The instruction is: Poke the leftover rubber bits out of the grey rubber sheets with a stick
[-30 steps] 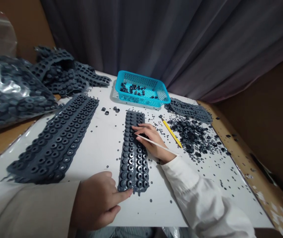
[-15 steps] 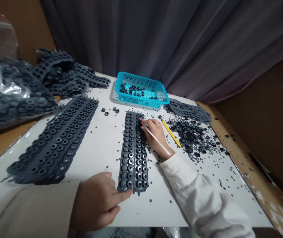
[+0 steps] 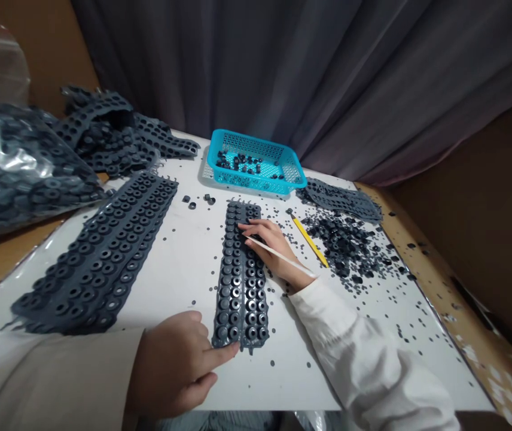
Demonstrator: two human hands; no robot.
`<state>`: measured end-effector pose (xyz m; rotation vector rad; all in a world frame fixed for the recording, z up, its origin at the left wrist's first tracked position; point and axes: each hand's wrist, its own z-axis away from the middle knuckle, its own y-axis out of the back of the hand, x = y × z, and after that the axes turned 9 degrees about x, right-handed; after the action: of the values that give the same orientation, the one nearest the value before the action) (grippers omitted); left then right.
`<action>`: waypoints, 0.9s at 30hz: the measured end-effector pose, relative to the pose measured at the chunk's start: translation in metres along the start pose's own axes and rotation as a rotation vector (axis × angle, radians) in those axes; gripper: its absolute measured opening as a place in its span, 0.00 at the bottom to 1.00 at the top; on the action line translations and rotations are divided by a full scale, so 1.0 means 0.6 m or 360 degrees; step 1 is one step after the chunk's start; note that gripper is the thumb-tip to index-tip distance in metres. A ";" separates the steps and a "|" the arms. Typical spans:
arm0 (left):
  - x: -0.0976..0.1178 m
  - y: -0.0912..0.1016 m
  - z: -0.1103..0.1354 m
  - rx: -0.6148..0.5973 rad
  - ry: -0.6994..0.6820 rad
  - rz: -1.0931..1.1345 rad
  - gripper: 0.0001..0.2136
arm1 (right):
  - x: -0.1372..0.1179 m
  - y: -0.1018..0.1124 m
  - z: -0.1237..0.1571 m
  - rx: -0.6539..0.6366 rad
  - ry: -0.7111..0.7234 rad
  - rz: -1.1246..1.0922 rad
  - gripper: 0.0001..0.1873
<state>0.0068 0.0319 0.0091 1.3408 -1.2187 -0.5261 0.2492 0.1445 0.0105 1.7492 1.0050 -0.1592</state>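
Far left, at nine o'clock, a clear plastic bag [image 3: 14,161] bulges with dark grey rubber keypad sheets, and at ten o'clock more loose sheets [image 3: 103,134] sit heaped beside it. Moving in, a long rubber strip [image 3: 98,251] lies flat at eight o'clock on a white board [image 3: 184,281]. Down at seven o'clock, the left hand [image 3: 170,359] is half curled and holding nothing, with the index finger [image 3: 224,354] stretched out, its tip touching the lower left edge of the centre strip [image 3: 240,281]. That strip lies lengthwise at the middle of the board, right between the hands! At twelve o'clock a blue plastic basket [image 3: 256,161] holds small black rubber pieces. The right hand [image 3: 274,248] sits just right of centre, fingers lightly closed around a thin white stick [image 3: 283,257], fingertips on the strip's upper right part. Beside it lies a yellow pencil [image 3: 310,242], and at two o'clock there's a scattered pile of rubber pieces [image 3: 346,245], with another strip [image 3: 343,200] just behind.
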 end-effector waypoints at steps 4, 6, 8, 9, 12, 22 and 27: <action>0.000 0.000 -0.001 -0.0018 -0.0007 -0.0009 0.22 | -0.001 0.002 -0.008 -0.0067 0.0097 0.0190 0.08; 0.001 0.001 -0.001 -0.0042 -0.0002 -0.0010 0.22 | -0.002 0.006 -0.011 -0.0054 0.0111 0.0200 0.08; 0.002 0.002 -0.003 -0.0061 0.0015 -0.0017 0.22 | -0.001 0.011 -0.013 0.0039 0.0079 0.0217 0.09; 0.002 0.003 -0.003 -0.0071 0.0023 -0.0020 0.22 | 0.001 0.014 -0.013 0.0129 0.0044 0.0243 0.09; 0.005 0.005 -0.005 -0.0118 0.0056 -0.0055 0.23 | 0.013 0.021 -0.010 0.0449 -0.0106 0.0331 0.11; 0.011 0.005 -0.001 0.0072 0.0187 -0.0063 0.20 | 0.003 0.016 0.001 0.0327 -0.0392 -0.0433 0.11; 0.016 -0.010 0.008 0.0309 0.0217 0.0092 0.15 | -0.008 0.010 0.010 0.0026 -0.0345 -0.0700 0.10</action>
<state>0.0080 0.0198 0.0058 1.4752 -1.2149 -0.2756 0.2524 0.1366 0.0147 1.4659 1.2137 -0.6234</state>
